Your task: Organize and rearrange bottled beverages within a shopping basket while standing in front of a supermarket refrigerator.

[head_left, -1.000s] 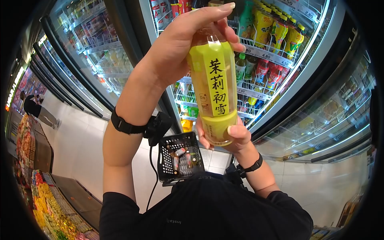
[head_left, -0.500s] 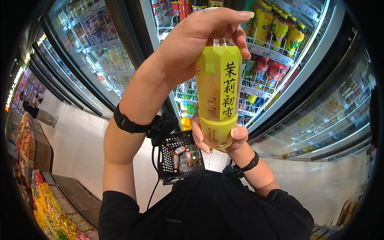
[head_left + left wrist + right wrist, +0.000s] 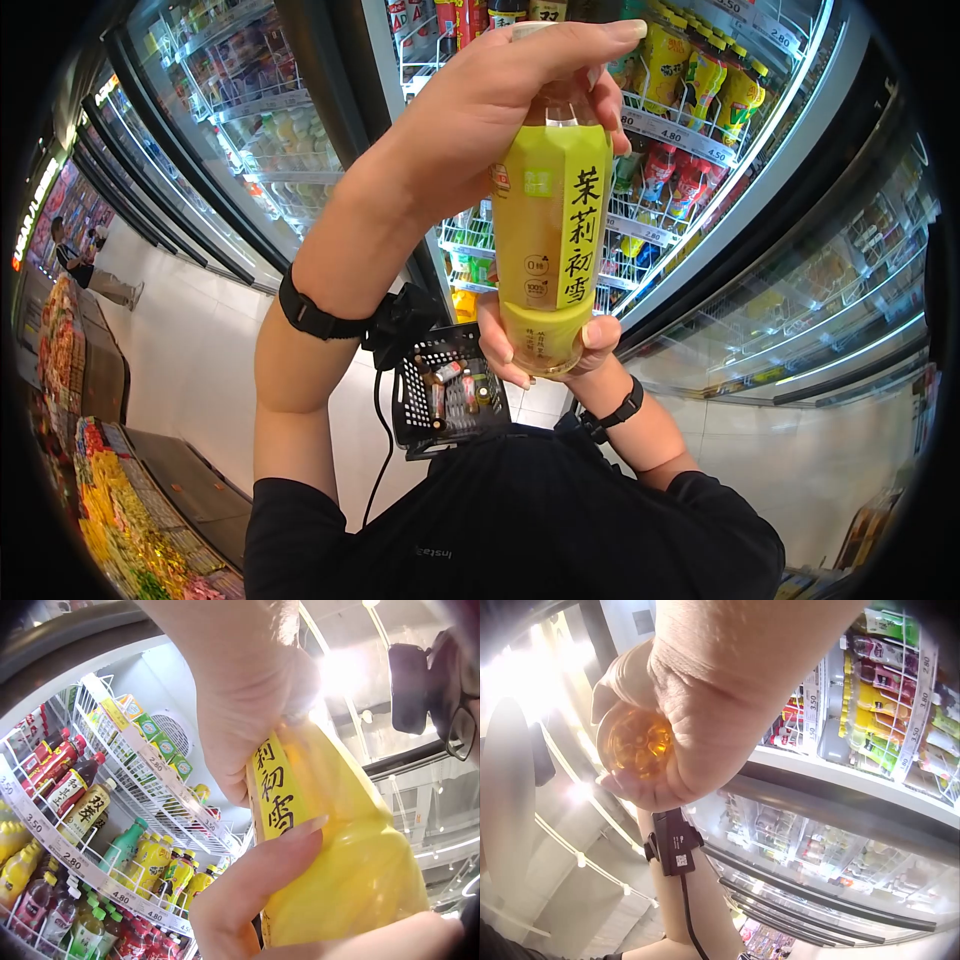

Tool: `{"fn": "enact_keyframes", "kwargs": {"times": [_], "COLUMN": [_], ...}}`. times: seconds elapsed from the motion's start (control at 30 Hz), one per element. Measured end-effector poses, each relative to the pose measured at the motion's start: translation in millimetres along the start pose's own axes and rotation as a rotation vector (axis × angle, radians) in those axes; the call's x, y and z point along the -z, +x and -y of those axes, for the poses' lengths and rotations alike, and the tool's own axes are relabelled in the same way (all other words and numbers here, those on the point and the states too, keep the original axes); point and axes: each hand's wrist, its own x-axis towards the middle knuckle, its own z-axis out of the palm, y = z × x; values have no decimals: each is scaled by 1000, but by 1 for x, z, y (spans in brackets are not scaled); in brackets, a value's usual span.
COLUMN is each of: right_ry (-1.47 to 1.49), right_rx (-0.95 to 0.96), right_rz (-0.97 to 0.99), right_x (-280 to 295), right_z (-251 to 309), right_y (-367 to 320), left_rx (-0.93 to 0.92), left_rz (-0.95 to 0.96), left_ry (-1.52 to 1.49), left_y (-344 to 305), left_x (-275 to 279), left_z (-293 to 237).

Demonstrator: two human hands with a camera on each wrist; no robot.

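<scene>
Before me in the head view stands a nearly upright tea bottle (image 3: 550, 225) with a yellow-green label and black Chinese characters. My left hand (image 3: 495, 95) grips it around the neck, hiding the cap and upper part. Low on the bottle, my right hand (image 3: 597, 350) holds the base between thumb and fingers. The left wrist view shows the label side of the bottle (image 3: 337, 855), with right-hand fingers (image 3: 274, 859) across it. In the right wrist view, the round amber bottom of the bottle (image 3: 639, 742) shows inside my right hand (image 3: 712, 720).
An open drinks cooler (image 3: 690, 130) with wire shelves, price strips and several bottles stands behind. Below is a black basket (image 3: 405, 425) with several bottles in it. Glass cooler doors (image 3: 240, 110) line the left, snack shelves (image 3: 150, 520) the lower left. A person (image 3: 85, 265) stands far left.
Both hands have shifted the bottle slightly to the right and down. It has turned a little, so the characters now sit nearer its right edge. The grips look the same.
</scene>
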Motion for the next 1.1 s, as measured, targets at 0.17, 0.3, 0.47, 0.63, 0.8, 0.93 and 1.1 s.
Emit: {"fn": "enact_keyframes", "kwargs": {"times": [0.17, 0.3, 0.47, 0.63, 0.8, 0.93, 1.1], "right_ry": [-265, -386, -625, -883, -977, -987, -977], "right_rx": [-35, -128, -109, -124, -52, -22, -76], "right_rz": [-148, -180, -104, -72, -78, -107, -171], "right_x": [-6, -22, -18, -17, -20, -23, -25], "right_z": [-2, 5, -15, -23, -28, -28, -34], "right_y": [6, 22, 32, 37, 37, 36, 31], "left_rx": [38, -18, -102, -131, -147, -131, -136], "left_rz": [82, 80, 89, 167, 254, 251, 324], "left_ry": [-25, -203, -281, -88, -173, -173, -212], "left_y": [-9, -32, -59, -74, -72, -71, -70], "left_x": [11, 36, 42, 48, 50, 51, 54], "left_z": [-11, -21, -22, -28, -28, -27, -20]}}
